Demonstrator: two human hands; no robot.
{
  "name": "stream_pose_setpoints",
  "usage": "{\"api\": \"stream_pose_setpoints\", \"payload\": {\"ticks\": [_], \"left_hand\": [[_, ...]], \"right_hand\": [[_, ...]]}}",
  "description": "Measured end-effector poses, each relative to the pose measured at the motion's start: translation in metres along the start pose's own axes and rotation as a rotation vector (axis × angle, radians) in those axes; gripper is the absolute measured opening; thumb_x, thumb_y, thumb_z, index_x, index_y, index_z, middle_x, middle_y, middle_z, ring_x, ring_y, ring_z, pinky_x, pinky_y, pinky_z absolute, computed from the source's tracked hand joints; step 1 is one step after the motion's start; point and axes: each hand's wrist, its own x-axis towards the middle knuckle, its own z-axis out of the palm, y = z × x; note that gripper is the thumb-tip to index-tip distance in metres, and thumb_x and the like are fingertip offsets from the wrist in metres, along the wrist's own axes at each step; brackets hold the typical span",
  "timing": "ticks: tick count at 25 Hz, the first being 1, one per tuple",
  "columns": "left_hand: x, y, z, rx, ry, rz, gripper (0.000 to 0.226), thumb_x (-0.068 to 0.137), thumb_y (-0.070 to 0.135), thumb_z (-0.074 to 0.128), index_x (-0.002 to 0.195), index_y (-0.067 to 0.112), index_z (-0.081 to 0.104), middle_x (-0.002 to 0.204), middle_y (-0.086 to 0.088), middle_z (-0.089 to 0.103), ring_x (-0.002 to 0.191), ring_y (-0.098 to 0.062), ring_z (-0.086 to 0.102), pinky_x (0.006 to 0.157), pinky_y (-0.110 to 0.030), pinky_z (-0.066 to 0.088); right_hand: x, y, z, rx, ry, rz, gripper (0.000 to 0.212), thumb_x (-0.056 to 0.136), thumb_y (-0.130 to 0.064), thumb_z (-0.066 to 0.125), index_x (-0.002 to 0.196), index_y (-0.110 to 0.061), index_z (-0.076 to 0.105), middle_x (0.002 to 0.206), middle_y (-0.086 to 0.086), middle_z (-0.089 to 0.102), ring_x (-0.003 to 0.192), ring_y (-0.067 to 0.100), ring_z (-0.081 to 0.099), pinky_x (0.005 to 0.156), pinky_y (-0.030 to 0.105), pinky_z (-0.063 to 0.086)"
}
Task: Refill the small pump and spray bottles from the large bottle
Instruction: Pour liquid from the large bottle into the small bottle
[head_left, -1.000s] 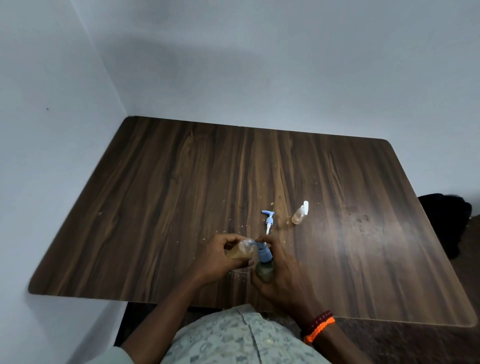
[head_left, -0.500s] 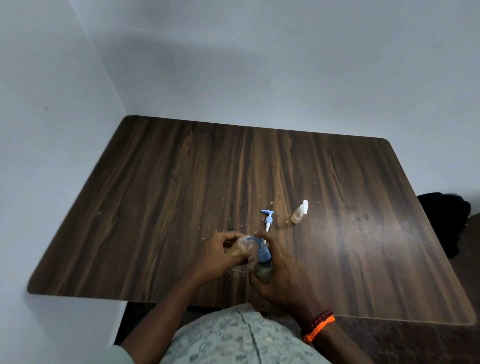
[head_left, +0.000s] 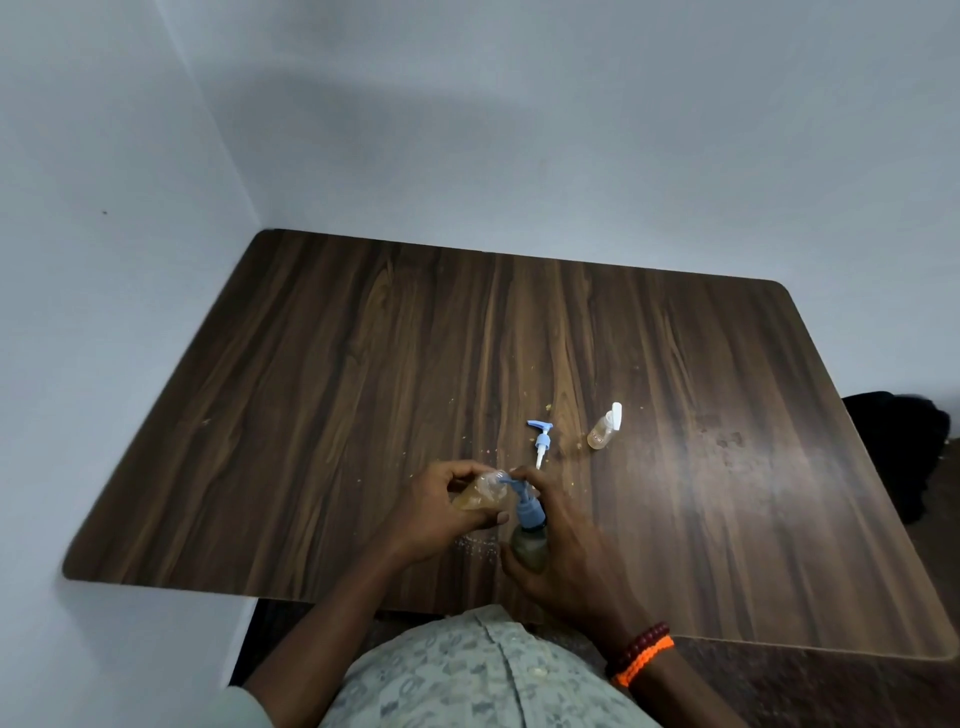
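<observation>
My left hand (head_left: 436, 514) grips a small clear bottle (head_left: 480, 493) with amber liquid, tilted with its open mouth to the right. My right hand (head_left: 566, 561) holds the large greenish bottle (head_left: 530, 545) with a blue pump head (head_left: 527, 506); a finger lies over the pump top. The blue nozzle meets the mouth of the small bottle. A loose blue pump head (head_left: 541, 441) with a white tube lies on the table just beyond the hands. A small spray bottle (head_left: 605, 428) with a white cap stands further right.
The dark wooden table (head_left: 363, 389) fills the view, set into a corner with white walls to the left and behind. Crumbs and droplets speckle it near the hands. A black object (head_left: 898, 447) sits beyond the right edge.
Both hands and the two bottles keep almost the same pose near the front edge; the nozzle stays at the small bottle's mouth. Nothing else on the table has moved.
</observation>
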Motion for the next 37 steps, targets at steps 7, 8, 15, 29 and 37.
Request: {"api": "stream_pose_setpoints", "payload": {"ticks": [7, 8, 15, 29, 37], "left_hand": [[0.0018, -0.0011, 0.0008, -0.026, -0.004, 0.004, 0.045, 0.069, 0.038, 0.093, 0.111, 0.034, 0.078, 0.107, 0.010, 0.080, 0.102, -0.009, 0.073, 0.092, -0.041, 0.063], [0.0023, -0.0012, -0.0001, -0.029, -0.004, 0.008, 0.043, 0.069, 0.037, 0.093, 0.109, 0.036, 0.078, 0.107, 0.011, 0.080, 0.102, -0.008, 0.073, 0.091, -0.038, 0.062], [0.0014, -0.0008, 0.0010, -0.019, -0.018, 0.011, 0.047, 0.064, 0.048, 0.090, 0.109, 0.040, 0.077, 0.108, 0.013, 0.079, 0.102, -0.006, 0.073, 0.093, -0.041, 0.063], [0.0022, -0.0005, -0.0018, -0.005, -0.029, 0.008, 0.042, 0.072, 0.028, 0.095, 0.109, 0.036, 0.078, 0.107, 0.014, 0.080, 0.099, -0.003, 0.073, 0.090, -0.035, 0.061], [0.0050, 0.0010, -0.0024, -0.025, -0.002, -0.004, 0.043, 0.069, 0.032, 0.095, 0.109, 0.035, 0.078, 0.106, 0.012, 0.080, 0.100, -0.007, 0.074, 0.091, -0.040, 0.063]], "right_hand": [[0.0027, 0.0002, 0.0011, 0.011, 0.029, 0.016, 0.079, 0.084, -0.043, 0.076, 0.149, -0.042, 0.031, 0.121, -0.018, 0.061, 0.089, 0.005, 0.067, 0.074, 0.022, 0.059], [0.0020, 0.0002, 0.0016, 0.006, 0.022, 0.012, 0.079, 0.085, -0.042, 0.076, 0.150, -0.042, 0.030, 0.124, -0.017, 0.061, 0.092, 0.007, 0.068, 0.077, 0.028, 0.062], [0.0023, 0.0042, 0.0016, -0.006, 0.025, 0.017, 0.075, 0.085, -0.043, 0.075, 0.149, -0.038, 0.035, 0.120, -0.016, 0.064, 0.090, 0.006, 0.067, 0.077, 0.027, 0.061], [0.0010, 0.0022, 0.0027, 0.002, 0.055, 0.017, 0.066, 0.086, -0.041, 0.077, 0.136, -0.049, 0.035, 0.113, -0.017, 0.067, 0.084, 0.007, 0.068, 0.071, 0.027, 0.058], [0.0036, 0.0001, -0.0005, -0.001, 0.032, -0.010, 0.071, 0.085, -0.043, 0.074, 0.145, -0.042, 0.035, 0.116, -0.011, 0.068, 0.086, 0.010, 0.069, 0.073, 0.028, 0.061]]}}
